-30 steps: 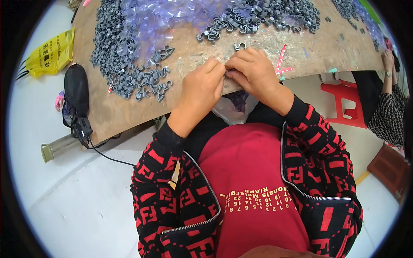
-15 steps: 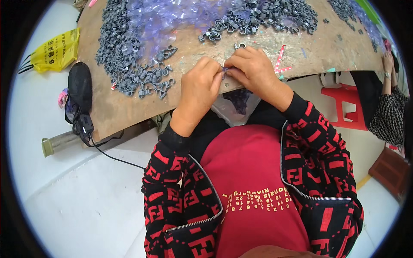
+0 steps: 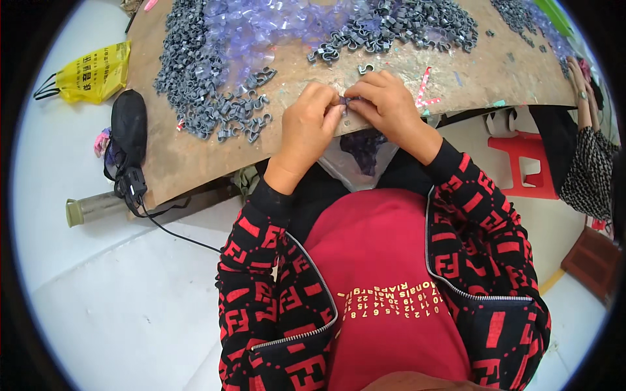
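Above the table's near edge, my left hand and my right hand meet, fingertips pinched together. Between them is a small dark purplish piece, mostly covered by the fingers, so its exact shape is hidden. Just beyond my right hand, one grey C-shaped plastic clip lies alone on the wooden table. Below my hands, a translucent plastic bag hangs at the edge, with dark purple pieces inside.
Grey clips are heaped at the left, more clips at the back, with clear violet plastic pieces between. Red dotted tape lies right of my hands. A yellow bag and black pouch hang left. Another person's arm rests right, near a red stool.
The whole view has shifted slightly. My hands stay together, both pinching the small piece, with the fingers slightly repositioned.
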